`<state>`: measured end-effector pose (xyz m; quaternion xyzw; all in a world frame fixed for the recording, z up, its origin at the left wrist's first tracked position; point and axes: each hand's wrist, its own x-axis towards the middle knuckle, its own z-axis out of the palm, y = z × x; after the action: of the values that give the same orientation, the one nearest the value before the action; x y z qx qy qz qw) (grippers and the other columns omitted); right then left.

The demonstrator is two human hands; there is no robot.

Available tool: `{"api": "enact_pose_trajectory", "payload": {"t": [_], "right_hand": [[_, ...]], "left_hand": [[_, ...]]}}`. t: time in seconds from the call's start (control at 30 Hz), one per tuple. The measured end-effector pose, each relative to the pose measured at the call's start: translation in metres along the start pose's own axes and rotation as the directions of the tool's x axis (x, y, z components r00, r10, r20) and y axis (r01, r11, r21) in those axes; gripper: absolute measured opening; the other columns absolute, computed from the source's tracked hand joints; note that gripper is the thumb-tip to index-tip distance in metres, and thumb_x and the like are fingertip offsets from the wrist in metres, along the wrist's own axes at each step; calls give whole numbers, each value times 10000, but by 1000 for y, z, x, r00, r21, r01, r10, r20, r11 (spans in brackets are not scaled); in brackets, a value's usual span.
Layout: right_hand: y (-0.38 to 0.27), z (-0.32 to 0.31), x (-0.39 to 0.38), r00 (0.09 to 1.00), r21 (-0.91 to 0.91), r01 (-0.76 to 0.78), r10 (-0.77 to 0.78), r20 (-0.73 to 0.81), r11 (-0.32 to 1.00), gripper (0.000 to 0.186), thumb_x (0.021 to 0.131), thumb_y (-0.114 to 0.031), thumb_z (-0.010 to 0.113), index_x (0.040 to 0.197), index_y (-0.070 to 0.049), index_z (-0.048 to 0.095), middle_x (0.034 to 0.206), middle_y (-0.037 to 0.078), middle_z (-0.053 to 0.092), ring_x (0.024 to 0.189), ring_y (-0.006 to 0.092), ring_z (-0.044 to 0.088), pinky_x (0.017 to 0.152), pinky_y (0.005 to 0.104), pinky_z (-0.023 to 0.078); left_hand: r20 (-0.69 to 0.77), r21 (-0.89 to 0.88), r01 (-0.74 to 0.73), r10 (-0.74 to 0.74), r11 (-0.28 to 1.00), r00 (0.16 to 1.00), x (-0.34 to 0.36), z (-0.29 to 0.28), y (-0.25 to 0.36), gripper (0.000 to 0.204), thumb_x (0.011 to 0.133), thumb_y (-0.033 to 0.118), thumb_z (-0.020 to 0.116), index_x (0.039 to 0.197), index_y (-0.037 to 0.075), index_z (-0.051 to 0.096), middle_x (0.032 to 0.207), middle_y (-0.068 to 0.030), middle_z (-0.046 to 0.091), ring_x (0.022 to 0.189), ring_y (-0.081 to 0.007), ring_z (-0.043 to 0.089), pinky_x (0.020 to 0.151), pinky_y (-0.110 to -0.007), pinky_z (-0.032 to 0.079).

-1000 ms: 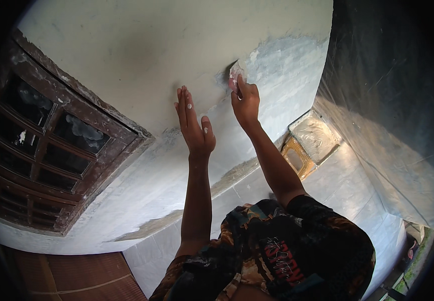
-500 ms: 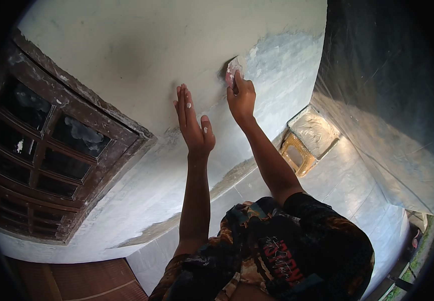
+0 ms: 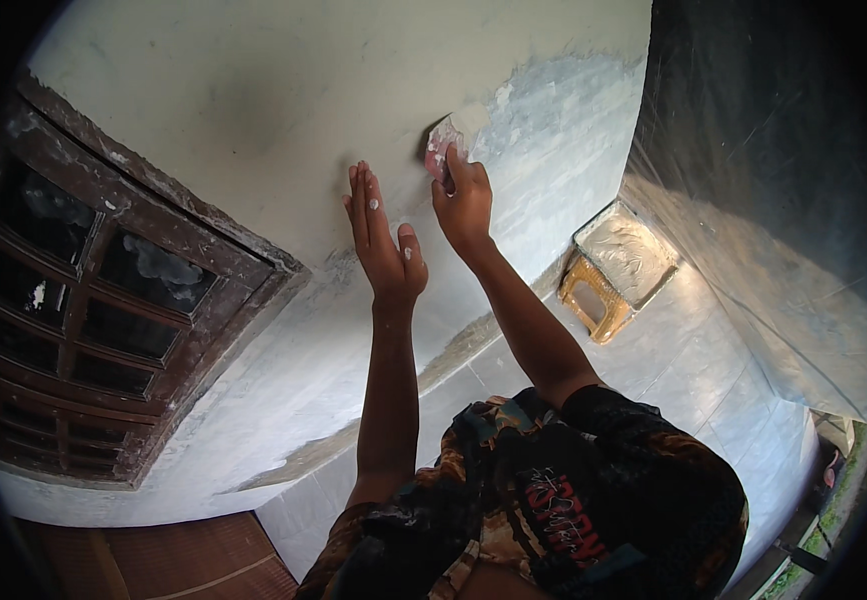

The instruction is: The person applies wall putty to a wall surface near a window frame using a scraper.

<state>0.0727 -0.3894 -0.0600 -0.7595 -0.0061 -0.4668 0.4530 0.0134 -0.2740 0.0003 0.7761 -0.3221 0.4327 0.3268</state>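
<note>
Since the earlier frame, the right hand (image 3: 465,205) and its scraper (image 3: 441,138) have slid left along the wall (image 3: 293,110), closing on the left hand (image 3: 385,240), which has barely shifted. The right fingers are closed round the scraper's near end, the index finger laid along its pinkish, white-smeared face. The scraper sits just beyond those fingers and slightly to their left, its long axis running roughly near to far with a lean, and it appears to rest against the wall; a dark shadow lies along its left side. The right hand is the one on it; the left hand is near but apart, left of the scraper and a little nearer. Its fingers are straight and together, thumb spread, holding nothing; I cannot tell whether the palm touches the wall. Right of the scraper lies a rough grey patch (image 3: 568,110). Nearer and to the right, a tray (image 3: 658,288) of pale paste (image 3: 625,250) sits on a yellow stool (image 3: 608,318); a brown-framed window (image 3: 168,335) stands left.
</note>
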Motion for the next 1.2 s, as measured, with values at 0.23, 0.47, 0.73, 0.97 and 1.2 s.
{"api": "enact_pose_trajectory", "payload": {"t": [0.23, 0.47, 0.73, 0.97, 1.2], "right_hand": [[-22, -8, -34, 997, 114, 77, -76, -11, 990, 523, 739, 15, 703, 1251, 0, 604, 771, 91, 600, 763, 270, 561, 678, 394, 504], [-16, 10, -9, 1000, -13, -4, 4, -2, 1000, 561, 750, -10, 698, 1292, 17, 555, 893, 131, 619, 882, 302, 566, 725, 433, 510], [-30, -9, -34, 999, 137, 8, -4, -32, 991, 525, 739, 12, 699, 1254, 10, 600, 749, 87, 592, 730, 262, 542, 653, 382, 490], [-29, 11, -21, 1000, 24, -20, 20, -21, 1000, 510, 748, -7, 698, 1249, -3, 603, 788, 108, 603, 819, 285, 561, 685, 413, 504], [-37, -13, -43, 1000, 149, 22, -22, 0, 989, 503, 734, 14, 694, 1232, -9, 626, 712, 79, 567, 720, 248, 535, 643, 386, 484]], "left_hand": [[-33, 9, -3, 3, 1000, 999, 1, -13, -2, 596, 951, 226, 340, 1445, -106, 327, 1524, -265, 336, 1443, -418, 282, 1170, -571, 155], [-50, 7, -2, 2, 1000, 999, 3, -14, 3, 602, 938, 217, 336, 1454, -93, 319, 1525, -255, 343, 1442, -422, 281, 1166, -582, 153], [-67, 23, -8, 10, 1000, 998, 1, -25, 1, 594, 947, 215, 320, 1465, -76, 314, 1529, -240, 348, 1444, -421, 280, 1167, -583, 144], [-58, 20, 5, -4, 1000, 998, -3, -23, 6, 595, 938, 202, 321, 1466, -72, 315, 1529, -237, 350, 1446, -416, 278, 1167, -584, 144], [-70, 27, 17, -15, 1000, 997, -2, -31, 8, 613, 900, 163, 329, 1467, -68, 315, 1531, -236, 348, 1451, -410, 271, 1173, -578, 137]]}}
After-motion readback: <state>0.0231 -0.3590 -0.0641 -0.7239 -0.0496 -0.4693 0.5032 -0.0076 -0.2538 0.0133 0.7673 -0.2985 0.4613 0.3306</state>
